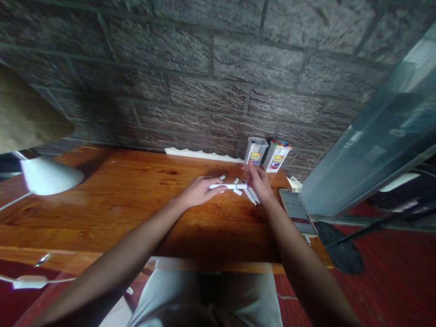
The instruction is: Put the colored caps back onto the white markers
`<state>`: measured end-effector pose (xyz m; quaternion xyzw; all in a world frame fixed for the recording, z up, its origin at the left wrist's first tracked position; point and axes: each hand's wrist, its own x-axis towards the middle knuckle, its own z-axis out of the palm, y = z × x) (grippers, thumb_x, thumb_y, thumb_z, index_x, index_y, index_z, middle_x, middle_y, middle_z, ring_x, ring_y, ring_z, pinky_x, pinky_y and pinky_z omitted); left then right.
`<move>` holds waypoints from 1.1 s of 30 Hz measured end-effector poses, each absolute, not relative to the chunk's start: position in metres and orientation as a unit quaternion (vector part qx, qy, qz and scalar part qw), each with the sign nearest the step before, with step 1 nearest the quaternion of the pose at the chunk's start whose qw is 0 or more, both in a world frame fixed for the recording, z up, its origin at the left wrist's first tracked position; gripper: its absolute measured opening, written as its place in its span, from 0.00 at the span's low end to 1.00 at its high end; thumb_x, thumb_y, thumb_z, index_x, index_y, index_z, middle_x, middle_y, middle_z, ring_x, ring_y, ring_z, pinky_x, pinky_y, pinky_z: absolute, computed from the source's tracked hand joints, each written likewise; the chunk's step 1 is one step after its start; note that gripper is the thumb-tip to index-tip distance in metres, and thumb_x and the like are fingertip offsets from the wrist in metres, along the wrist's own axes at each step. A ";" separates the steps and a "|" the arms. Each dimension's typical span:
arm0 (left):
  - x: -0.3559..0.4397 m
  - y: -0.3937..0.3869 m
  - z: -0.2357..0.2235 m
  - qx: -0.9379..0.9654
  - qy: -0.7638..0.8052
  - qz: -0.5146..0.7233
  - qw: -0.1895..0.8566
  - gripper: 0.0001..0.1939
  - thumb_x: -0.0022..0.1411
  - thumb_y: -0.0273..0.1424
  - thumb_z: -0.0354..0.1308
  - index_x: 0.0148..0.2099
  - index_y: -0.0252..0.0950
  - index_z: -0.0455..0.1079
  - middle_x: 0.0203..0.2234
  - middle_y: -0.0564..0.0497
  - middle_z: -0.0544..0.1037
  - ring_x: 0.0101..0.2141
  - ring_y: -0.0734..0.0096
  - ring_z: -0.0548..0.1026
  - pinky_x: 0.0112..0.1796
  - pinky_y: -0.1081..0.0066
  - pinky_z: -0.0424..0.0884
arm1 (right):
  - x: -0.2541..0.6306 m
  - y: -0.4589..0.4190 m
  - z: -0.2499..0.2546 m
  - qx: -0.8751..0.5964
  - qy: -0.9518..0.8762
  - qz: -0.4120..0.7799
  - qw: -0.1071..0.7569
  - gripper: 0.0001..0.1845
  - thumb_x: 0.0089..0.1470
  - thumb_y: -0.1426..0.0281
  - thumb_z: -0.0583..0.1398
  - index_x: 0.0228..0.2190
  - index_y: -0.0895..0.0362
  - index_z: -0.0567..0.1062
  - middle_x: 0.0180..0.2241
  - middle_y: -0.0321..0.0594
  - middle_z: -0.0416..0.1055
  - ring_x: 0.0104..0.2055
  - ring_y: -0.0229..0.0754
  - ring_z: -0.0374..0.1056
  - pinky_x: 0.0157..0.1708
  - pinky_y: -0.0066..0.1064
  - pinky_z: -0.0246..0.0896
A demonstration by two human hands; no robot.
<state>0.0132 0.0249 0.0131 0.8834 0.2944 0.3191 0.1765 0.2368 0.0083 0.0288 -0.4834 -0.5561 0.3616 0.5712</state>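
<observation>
A white marker (231,186) lies level above the wooden table, held between both hands. My left hand (200,190) is closed around its left end, with the thumb along the barrel. My right hand (259,180) has its fingers closed at the purple-tipped right end. Another teal-tipped marker (222,177) shows just past my left fingers; whether they touch it I cannot tell. Several loose white markers (251,196) with dark ends lie under and beside my right hand. A clear marker case (258,146) with few markers in it stands just beyond that hand.
A second case (278,156), full of colour-capped markers, stands to its right by the brick wall (190,91). A tablet (298,211) lies at the table's right edge. On the left stands a lamp (51,175). A wavy white strip (204,155) runs along the wall.
</observation>
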 end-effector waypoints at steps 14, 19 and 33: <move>0.031 0.004 0.004 0.917 0.264 0.262 0.141 0.14 0.65 0.42 0.55 0.46 0.45 0.77 0.33 0.50 0.81 0.31 0.66 0.76 0.37 0.72 0.66 | 0.219 -0.001 0.028 -0.428 -0.473 0.452 0.623 0.38 0.49 0.33 0.46 0.27 0.54 0.71 0.15 0.27 0.45 0.14 0.31 0.41 0.13 0.27 0.37; 0.033 0.002 -0.001 0.924 0.269 0.254 0.098 0.15 0.66 0.42 0.52 0.46 0.42 0.76 0.34 0.48 0.81 0.32 0.66 0.77 0.37 0.72 0.66 | 0.214 -0.008 0.029 -0.443 -0.488 0.378 0.650 0.37 0.52 0.35 0.44 0.23 0.54 0.69 0.13 0.27 0.46 0.13 0.32 0.42 0.14 0.28 0.37; 0.017 0.025 0.011 0.843 0.306 0.408 0.174 0.16 0.63 0.42 0.57 0.46 0.36 0.74 0.37 0.48 0.80 0.35 0.70 0.76 0.37 0.74 0.69 | 0.219 0.001 0.019 -0.500 -0.595 0.371 0.509 0.25 0.50 0.45 0.60 0.28 0.56 0.76 0.21 0.35 0.69 0.21 0.34 0.62 0.21 0.27 0.56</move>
